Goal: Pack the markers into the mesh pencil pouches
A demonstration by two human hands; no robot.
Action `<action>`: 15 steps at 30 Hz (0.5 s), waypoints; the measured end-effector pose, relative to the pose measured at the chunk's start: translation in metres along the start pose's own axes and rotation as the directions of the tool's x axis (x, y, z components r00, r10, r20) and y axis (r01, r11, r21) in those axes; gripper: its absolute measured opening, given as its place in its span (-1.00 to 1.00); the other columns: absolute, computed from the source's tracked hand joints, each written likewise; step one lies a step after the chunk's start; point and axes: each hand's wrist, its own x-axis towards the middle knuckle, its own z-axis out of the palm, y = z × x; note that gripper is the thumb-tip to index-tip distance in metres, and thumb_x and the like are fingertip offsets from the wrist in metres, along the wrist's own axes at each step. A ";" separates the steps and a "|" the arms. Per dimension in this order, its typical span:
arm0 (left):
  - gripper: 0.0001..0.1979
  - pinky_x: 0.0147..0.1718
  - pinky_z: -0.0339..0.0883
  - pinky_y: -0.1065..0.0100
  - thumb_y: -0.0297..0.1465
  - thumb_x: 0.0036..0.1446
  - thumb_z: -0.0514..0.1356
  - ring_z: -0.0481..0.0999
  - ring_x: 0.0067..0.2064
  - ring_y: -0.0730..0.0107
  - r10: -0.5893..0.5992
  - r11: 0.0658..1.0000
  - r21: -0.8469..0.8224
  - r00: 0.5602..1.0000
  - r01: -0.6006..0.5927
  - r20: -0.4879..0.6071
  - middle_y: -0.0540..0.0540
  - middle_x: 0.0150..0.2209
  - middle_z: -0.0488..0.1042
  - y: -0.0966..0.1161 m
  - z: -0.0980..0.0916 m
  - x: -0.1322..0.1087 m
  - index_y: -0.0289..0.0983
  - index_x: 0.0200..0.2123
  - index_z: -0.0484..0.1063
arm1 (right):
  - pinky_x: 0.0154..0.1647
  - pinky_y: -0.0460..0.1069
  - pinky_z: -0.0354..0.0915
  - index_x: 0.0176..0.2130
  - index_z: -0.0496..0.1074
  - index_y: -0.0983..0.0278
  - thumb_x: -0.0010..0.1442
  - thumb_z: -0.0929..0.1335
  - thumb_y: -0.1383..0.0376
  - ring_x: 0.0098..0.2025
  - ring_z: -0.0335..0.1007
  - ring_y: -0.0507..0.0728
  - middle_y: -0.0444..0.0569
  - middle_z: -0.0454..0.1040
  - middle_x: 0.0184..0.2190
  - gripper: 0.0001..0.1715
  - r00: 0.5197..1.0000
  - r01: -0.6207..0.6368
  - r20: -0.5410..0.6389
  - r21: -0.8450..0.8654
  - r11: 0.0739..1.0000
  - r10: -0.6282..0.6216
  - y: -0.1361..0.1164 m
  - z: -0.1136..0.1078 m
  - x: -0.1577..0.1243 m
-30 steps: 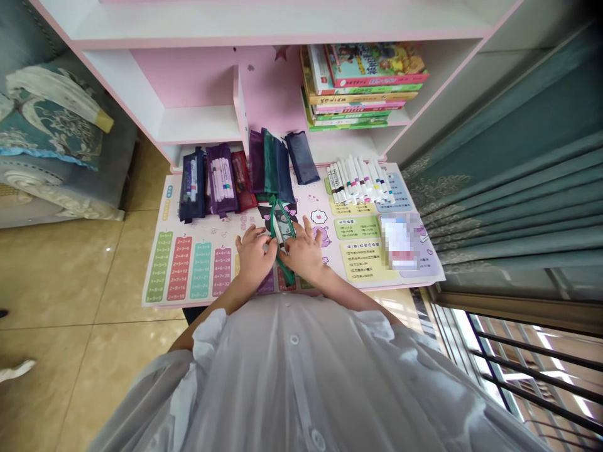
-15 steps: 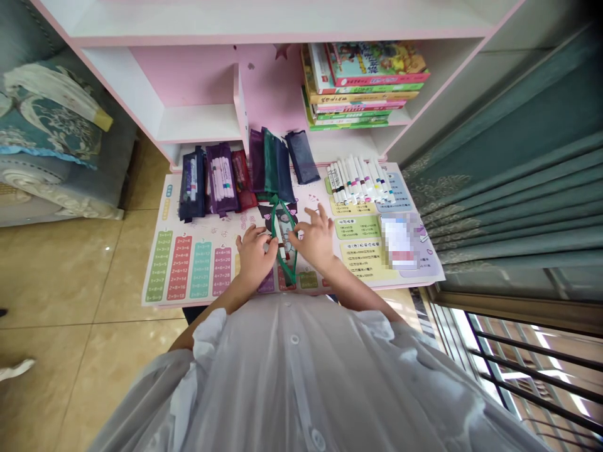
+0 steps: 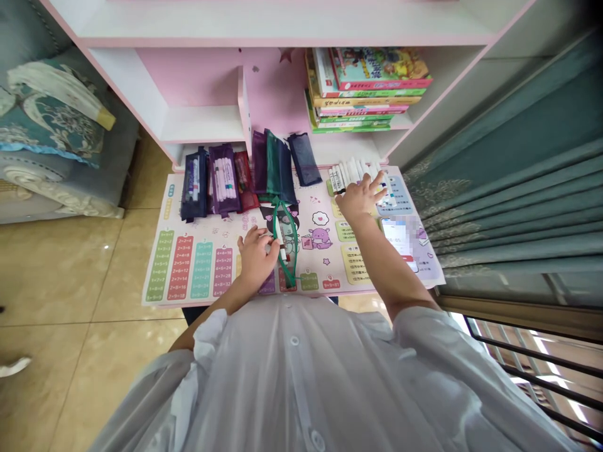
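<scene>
A green mesh pencil pouch [image 3: 291, 260] lies unzipped before me, its opening spread apart. Inside it rests a white marker [image 3: 283, 252] with a dark cap. My left hand [image 3: 257, 254] holds the pouch's left edge between thumb and forefinger. Over to the right, my right hand [image 3: 360, 199] reaches over a pile of white markers [image 3: 349, 171], fingers spread, covering part of the pile. Whether its fingertips touch a marker cannot be made out.
Filled mesh pouches in navy [image 3: 193, 185], purple [image 3: 223, 179] and red [image 3: 245, 181] lie at back left. Flat pouches [image 3: 277, 166] lie at back centre. A phone [image 3: 396, 242] is at right. Books [image 3: 367, 94] are stacked on the shelf. A printed mat [image 3: 198, 251] covers the desk.
My right hand has left the green pouch and moved right and away from me to the marker pile. My left hand has stayed at the pouch.
</scene>
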 end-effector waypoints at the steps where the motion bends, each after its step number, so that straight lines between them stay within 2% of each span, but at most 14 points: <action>1: -0.80 0.33 -0.06 -0.26 -0.32 0.23 0.17 0.33 0.31 0.01 -0.002 1.000 0.001 1.000 0.002 0.002 -0.16 0.08 0.54 0.000 0.000 0.000 -0.19 -0.43 0.50 | 0.34 0.62 -0.37 -0.13 0.52 0.47 0.23 0.35 0.15 0.47 -0.58 0.58 0.36 -0.06 0.42 -0.58 1.000 -0.008 0.010 -0.013 1.000 0.008 0.000 0.003 0.002; 4: -0.81 0.32 -0.05 -0.26 -0.33 0.24 0.17 0.32 0.31 0.02 -0.008 1.000 0.000 1.000 0.008 0.008 -0.16 0.09 0.54 0.001 -0.001 0.000 -0.18 -0.42 0.49 | 0.34 0.60 -0.42 -0.11 0.53 0.50 0.26 0.30 0.19 0.47 -0.64 0.56 0.36 -0.10 0.43 -0.57 0.999 -0.017 0.027 -0.045 0.999 0.018 -0.001 0.009 0.006; 8: -0.80 0.31 -0.03 -0.25 -0.33 0.25 0.17 0.33 0.31 0.04 -0.004 1.000 -0.002 1.000 0.004 0.009 -0.17 0.09 0.54 0.001 0.000 0.000 -0.19 -0.42 0.49 | 0.32 0.61 -0.46 -0.07 0.54 0.51 0.31 0.23 0.21 0.47 -0.63 0.53 0.36 -0.07 0.43 -0.52 0.999 -0.016 0.029 -0.061 0.998 0.018 -0.001 0.014 0.009; 15: -0.80 0.31 -0.03 -0.24 -0.33 0.24 0.17 0.33 0.31 0.05 0.004 1.000 0.004 1.000 -0.004 0.009 -0.16 0.08 0.54 -0.001 0.000 0.001 -0.19 -0.43 0.49 | 0.32 0.62 -0.44 -0.17 0.60 0.46 0.32 0.27 0.07 0.47 -0.63 0.53 0.30 -0.07 0.46 -0.48 0.999 0.036 0.043 -0.109 0.993 -0.032 -0.004 0.021 0.011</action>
